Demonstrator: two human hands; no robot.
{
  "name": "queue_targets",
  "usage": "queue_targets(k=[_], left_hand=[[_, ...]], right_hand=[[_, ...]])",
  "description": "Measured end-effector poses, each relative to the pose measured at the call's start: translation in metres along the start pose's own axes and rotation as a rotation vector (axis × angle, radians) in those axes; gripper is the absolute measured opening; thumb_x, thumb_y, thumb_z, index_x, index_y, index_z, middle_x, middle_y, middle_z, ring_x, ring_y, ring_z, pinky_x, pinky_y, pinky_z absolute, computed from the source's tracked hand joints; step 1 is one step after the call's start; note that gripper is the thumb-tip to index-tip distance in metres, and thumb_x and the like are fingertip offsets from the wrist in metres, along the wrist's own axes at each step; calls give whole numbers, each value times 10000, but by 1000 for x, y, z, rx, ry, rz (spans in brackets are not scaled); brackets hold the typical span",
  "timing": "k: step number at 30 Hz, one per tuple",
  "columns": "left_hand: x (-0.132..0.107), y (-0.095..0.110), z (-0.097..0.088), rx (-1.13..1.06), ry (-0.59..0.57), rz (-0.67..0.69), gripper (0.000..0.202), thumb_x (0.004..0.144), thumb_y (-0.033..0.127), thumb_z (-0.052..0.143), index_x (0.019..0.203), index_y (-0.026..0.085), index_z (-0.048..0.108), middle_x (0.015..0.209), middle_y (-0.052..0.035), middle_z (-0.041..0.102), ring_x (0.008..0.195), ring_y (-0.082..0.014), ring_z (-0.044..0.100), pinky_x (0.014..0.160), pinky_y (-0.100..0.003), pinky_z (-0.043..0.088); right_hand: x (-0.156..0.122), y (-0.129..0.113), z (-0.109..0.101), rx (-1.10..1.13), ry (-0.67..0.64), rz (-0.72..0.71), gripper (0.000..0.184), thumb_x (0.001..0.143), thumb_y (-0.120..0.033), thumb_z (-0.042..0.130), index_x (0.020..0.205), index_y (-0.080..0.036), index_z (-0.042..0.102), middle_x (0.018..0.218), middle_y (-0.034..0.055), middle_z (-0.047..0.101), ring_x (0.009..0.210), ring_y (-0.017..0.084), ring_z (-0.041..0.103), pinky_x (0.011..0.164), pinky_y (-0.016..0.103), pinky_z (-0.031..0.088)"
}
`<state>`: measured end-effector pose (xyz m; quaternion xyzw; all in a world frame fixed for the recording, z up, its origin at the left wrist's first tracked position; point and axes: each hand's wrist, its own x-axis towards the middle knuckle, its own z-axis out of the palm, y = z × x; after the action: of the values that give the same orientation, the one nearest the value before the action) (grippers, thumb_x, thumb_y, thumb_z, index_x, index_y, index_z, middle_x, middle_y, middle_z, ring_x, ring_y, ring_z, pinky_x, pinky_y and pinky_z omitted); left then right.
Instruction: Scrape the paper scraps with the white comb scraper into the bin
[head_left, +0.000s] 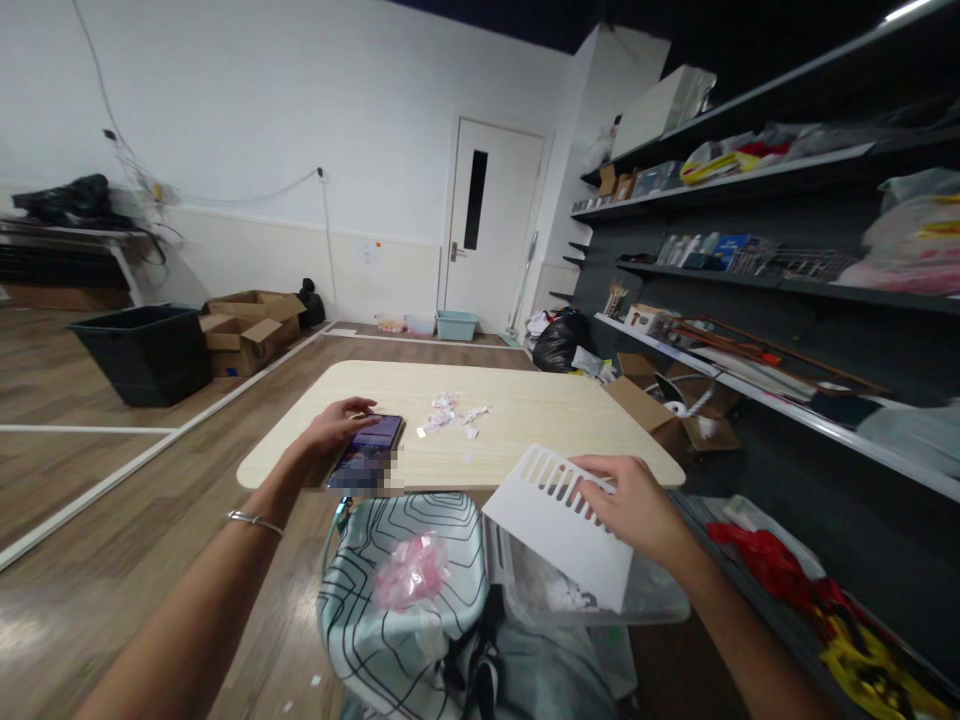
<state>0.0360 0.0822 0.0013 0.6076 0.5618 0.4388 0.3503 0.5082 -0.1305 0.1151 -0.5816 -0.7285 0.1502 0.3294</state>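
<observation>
My left hand [334, 428] rests on a dark smartphone [367, 452] lying at the near left edge of the light wooden table [540, 410], fingers curled over its top edge. My right hand [637, 505] grips a white slotted plastic panel [559, 525], tilted above a clear plastic bin [645, 600] near the table's front edge. A small heap of white and pink paper scraps [452, 415] lies on the middle of the table.
A striped bag [405, 590] with a pink packet [412, 570] on it sits in front of me. Dark shelves [787, 280] full of goods line the right. A black tub [146, 350] and cardboard boxes [251, 330] stand on the floor at left; a white door [491, 225] is behind.
</observation>
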Motion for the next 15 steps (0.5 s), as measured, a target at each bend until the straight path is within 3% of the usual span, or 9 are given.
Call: queue_targets(k=[4,7,11,13,15], left_hand=[[-12,-4,3,-43,2,22,1162,572,1146,912,1247,201,899,1289,-217,936,1274,-504,879,1097,-606,736],[-16,-5,-2,-44,-27,35,1167,492,1142,954,1185,204,908,1353,-231,929,1315,-518,868,1129,-581,729],[-13,-7,-6,-18,-38,39,1182,405,1115,1002,1165,215,914,1425,-247,910,1402,-545,837,1202,-591,701],[-10,-8,-6,-6,-33,43,1201,397,1122,995,1190,224,912,1455,-251,901,1440,-550,822,1256,-616,670],[-7,-10,-6,8,-31,51,1207,363,1122,995,1183,240,912,1479,-252,895,1493,-557,795,1338,-643,611]], right_hand=[[10,33,-13,-80,114,54,397,895,-221,679,1088,-183,1023,1031,122,983,903,331,926,801,360,699],[35,66,-25,-126,202,133,359,875,-178,710,1090,-166,997,1040,133,980,959,332,923,822,352,693],[80,108,-30,-139,175,295,417,1005,-108,676,1357,-80,898,792,46,861,656,228,805,615,296,619],[100,123,-26,-155,122,364,299,1130,-189,752,1403,-115,849,903,29,858,686,190,785,646,299,650],[116,133,-16,-177,78,402,304,1168,-351,849,1408,-165,827,1178,67,880,885,200,833,778,351,723]])
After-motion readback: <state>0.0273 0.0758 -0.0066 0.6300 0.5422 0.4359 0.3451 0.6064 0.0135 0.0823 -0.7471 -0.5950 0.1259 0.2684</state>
